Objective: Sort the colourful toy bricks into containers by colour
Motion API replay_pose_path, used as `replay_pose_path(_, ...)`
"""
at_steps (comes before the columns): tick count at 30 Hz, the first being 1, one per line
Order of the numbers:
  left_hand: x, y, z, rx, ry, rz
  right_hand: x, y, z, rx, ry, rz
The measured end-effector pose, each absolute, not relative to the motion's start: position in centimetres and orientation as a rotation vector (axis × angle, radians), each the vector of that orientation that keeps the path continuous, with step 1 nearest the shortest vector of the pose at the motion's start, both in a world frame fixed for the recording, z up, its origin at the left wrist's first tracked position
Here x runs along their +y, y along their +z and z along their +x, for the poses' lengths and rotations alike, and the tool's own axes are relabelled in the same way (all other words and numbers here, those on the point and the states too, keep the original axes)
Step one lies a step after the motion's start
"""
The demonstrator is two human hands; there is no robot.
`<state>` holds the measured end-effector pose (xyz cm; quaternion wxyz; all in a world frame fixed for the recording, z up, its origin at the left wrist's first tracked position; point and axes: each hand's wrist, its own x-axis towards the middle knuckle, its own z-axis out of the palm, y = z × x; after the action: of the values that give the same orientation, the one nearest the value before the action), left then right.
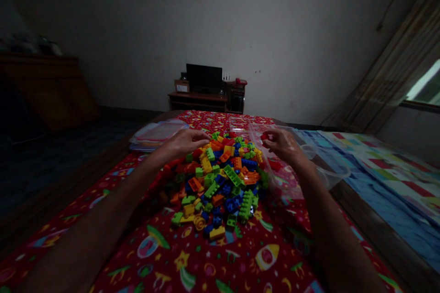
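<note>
A heap of toy building blocks (225, 178) in red, green, yellow, blue and orange lies in front of me. At its upper left edge is my left hand (187, 142), with fingers curved over the blocks and tips slightly apart; I see nothing held in them. To the right of the heap, my right hand (282, 144) pinches a small red toy block (264, 137) between thumb and fingers. That block is above a clear plastic container (271, 176), in which some red blocks seem to lie.
Flat plastic lids or sheets (160, 135) are stacked left of the heap. Another clear tub (330, 169) stands at the right. Under everything is a red patterned cloth (206, 265). Beyond are a desk with a monitor (204, 78) and, at right, a bed with a patchwork cover (388, 160).
</note>
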<state>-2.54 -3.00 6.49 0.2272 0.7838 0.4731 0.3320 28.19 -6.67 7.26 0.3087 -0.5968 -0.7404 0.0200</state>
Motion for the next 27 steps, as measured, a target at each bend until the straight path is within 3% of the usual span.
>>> replay_pose_path(5,-2.3,5.9,-3.7,1.318,0.593,2.305,-6.5,7.3,30.8,-2.031,0.013,-2.04)
replay_pose_path(9,-2.3,5.1,-3.2,1.315,0.541,2.364,-6.1,7.0,31.4,-2.094,-0.061,-2.229)
replay_pose_path(14,-2.8,4.4,-1.6,1.332,0.524,2.434,-6.5,7.2,30.3,-2.06,-0.175,-2.032)
replay_pose_path(21,-2.0,3.8,-1.2,1.337,0.81,2.271,-10.2,8.0,22.9,-2.456,0.011,-1.681)
replay_pose_path(27,-2.4,4.8,-1.2,1.152,0.882,1.993,-12.3,5.8,19.3,-2.672,-0.166,-1.604)
